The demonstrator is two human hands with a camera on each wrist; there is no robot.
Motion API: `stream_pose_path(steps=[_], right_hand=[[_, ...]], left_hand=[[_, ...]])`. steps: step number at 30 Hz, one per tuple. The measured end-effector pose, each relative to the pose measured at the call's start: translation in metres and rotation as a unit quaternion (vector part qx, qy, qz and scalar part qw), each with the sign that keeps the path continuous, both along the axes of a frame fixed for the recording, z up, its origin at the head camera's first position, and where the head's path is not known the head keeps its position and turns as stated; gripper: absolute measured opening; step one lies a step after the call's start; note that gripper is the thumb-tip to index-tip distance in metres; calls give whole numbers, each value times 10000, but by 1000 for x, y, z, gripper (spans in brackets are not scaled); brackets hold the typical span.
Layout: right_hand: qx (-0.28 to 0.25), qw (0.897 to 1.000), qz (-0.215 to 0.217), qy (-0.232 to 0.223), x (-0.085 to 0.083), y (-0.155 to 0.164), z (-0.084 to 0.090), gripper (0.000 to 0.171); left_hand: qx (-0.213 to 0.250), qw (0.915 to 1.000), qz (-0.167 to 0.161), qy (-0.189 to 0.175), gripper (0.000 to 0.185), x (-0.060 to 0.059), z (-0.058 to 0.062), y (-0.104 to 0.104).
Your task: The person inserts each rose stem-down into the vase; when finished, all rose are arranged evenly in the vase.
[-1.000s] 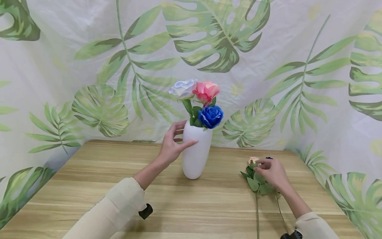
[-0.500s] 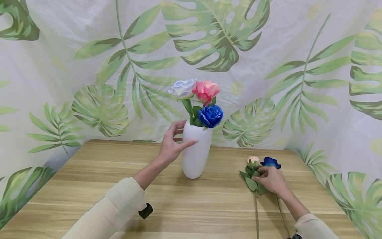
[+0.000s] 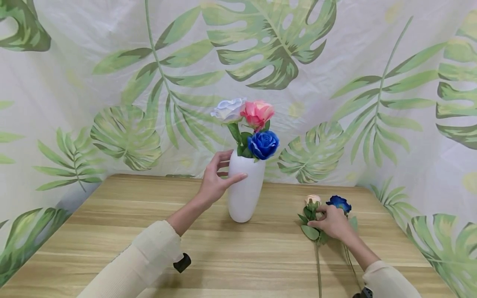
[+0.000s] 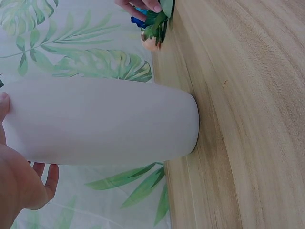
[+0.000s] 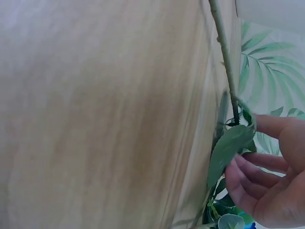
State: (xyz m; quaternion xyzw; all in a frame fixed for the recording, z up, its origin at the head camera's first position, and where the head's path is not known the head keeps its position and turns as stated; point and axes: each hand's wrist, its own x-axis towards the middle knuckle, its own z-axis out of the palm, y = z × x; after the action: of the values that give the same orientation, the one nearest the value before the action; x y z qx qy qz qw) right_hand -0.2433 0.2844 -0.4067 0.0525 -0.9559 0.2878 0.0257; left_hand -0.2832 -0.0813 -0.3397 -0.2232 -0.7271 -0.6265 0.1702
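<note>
A white vase (image 3: pixel 246 190) stands upright on the wooden table. It holds a pale white rose (image 3: pixel 228 110), a pink rose (image 3: pixel 258 114) and a blue rose (image 3: pixel 263 145). My left hand (image 3: pixel 216 180) grips the vase's upper left side, thumb across the front. In the left wrist view the vase (image 4: pixel 105 121) fills the middle. To the right lies a peach rose (image 3: pixel 312 200); my right hand (image 3: pixel 333 223) pinches it among its leaves, below the bloom. The right wrist view shows fingers about a green leaf (image 5: pixel 231 148) and stem (image 5: pixel 224 52), with the exact contact partly hidden.
A dark blue rose (image 3: pixel 339 203) lies close beside my right hand, partly covered by it. The wooden table (image 3: pixel 130 215) reaches back to a leaf-patterned cloth backdrop (image 3: pixel 298 103). A black wrist device (image 3: pixel 182 263) hangs by the left sleeve.
My right hand has come away from the dark blue bloom, moving down and slightly left to the peach rose's leaves. The peach rose has shifted a little left. My left hand and the vase stay put.
</note>
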Motion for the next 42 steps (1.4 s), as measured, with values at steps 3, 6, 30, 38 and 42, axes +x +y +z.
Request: stream_pose_path(steps=[3,6,30,38,42], right_hand=[[-104,9998,-11,-139,-1,-1,-1,63],[-148,9997,-32,-215,-2,-2,-3,65],[-1427,9883,-481,-236,3,-9,11,63],[-2099,9757,-627,-17,5,-9,31,68],[-2241,9725,-618,93,6,-10,38,69]], left_hand=[[9,10000,-11,-23,68,0,0,0],[9,10000,-22,-51,69,1,0,0],[3,10000,-22,-81,68,2,1,-1],[20,10000,-27,-57,68,2,2,0],[32,10000,-25,-63,68,1,2,0]])
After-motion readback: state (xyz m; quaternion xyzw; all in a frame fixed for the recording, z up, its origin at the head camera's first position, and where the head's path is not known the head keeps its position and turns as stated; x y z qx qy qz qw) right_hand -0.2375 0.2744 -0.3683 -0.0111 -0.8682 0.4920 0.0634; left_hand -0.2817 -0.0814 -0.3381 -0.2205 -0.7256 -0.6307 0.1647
